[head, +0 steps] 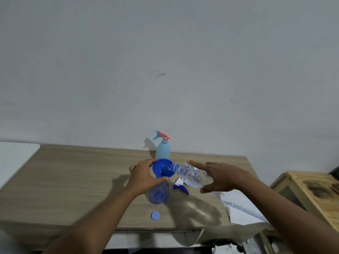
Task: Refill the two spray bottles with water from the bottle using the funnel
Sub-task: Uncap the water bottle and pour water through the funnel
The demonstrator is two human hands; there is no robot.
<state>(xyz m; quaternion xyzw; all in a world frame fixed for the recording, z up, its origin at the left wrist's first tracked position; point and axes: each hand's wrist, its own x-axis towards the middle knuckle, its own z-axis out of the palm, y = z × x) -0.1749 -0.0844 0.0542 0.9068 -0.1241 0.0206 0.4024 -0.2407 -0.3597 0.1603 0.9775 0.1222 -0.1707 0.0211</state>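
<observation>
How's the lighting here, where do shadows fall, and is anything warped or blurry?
Head view: dim, even light, no strong glare; the pale spray bottle casts a soft shadow leftwards onto the wall; the left hand gripping the funnel and the right hand holding the water bottle throw broad shadows across the table; the wide-angle lens bows the table's edges; detail slightly soft.

Dim, flat indoor light. The light-blue spray bottle (162, 151) casts a soft shadow to its left on the wall (165, 70), so light comes from its right. Far from it, the frame edges bow, and detail is slightly soft.
</observation>
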